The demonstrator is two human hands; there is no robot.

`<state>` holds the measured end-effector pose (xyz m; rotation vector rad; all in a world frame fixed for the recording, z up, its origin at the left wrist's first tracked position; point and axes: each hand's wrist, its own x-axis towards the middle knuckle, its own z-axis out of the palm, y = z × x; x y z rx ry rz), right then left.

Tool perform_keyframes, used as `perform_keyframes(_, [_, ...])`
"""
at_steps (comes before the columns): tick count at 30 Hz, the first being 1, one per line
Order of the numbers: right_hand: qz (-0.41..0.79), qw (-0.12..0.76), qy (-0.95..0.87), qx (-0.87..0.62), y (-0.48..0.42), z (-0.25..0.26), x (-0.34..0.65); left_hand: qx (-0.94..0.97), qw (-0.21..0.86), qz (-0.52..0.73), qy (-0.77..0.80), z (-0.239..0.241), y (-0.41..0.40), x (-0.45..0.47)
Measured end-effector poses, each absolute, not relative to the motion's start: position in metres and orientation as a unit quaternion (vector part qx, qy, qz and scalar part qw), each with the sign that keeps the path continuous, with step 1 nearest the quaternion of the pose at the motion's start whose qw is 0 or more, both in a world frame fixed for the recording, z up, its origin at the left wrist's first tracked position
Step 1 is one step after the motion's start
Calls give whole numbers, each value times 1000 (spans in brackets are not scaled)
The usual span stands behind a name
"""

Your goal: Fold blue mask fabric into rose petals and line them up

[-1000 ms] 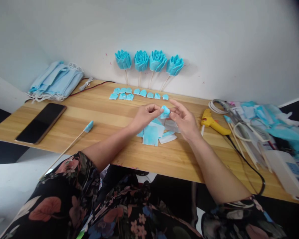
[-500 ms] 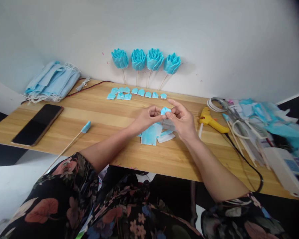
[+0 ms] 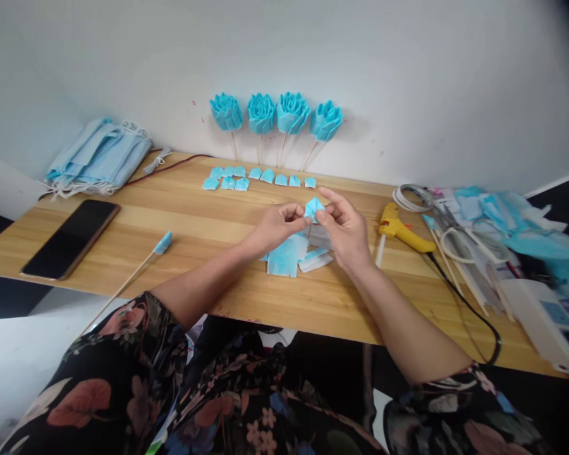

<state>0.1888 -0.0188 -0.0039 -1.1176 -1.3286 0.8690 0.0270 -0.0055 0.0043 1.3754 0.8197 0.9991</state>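
A small folded blue fabric petal (image 3: 313,206) is held above the middle of the wooden table (image 3: 208,221). My left hand (image 3: 277,226) pinches its left side and my right hand (image 3: 344,230) pinches its right side, fingers closed on it. Beneath my hands lie cut blue and white fabric squares (image 3: 287,256). Further back a row of several finished petals (image 3: 246,179) lies flat. Several blue fabric roses on sticks (image 3: 275,115) lean against the wall.
A stick with a blue tip (image 3: 137,268) lies left of my hands, a black phone (image 3: 71,237) beyond it. Stacked blue face masks (image 3: 97,158) sit at the back left. A yellow glue gun (image 3: 401,230) with its black cord, sticks and scraps (image 3: 493,234) crowd the right.
Both hands have stayed together on the petal, working it between the fingertips. The petal's shape has shifted slightly, and the view has drifted a little.
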Motion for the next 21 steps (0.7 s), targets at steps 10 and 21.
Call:
perform_keyframes(10, [496, 632, -434, -407, -4, -2, 210, 555, 571, 453, 400, 5, -1, 22])
perform_keyframes(21, [492, 643, -393, -435, 0, 0, 213, 522, 560, 475, 434, 1, 6, 14])
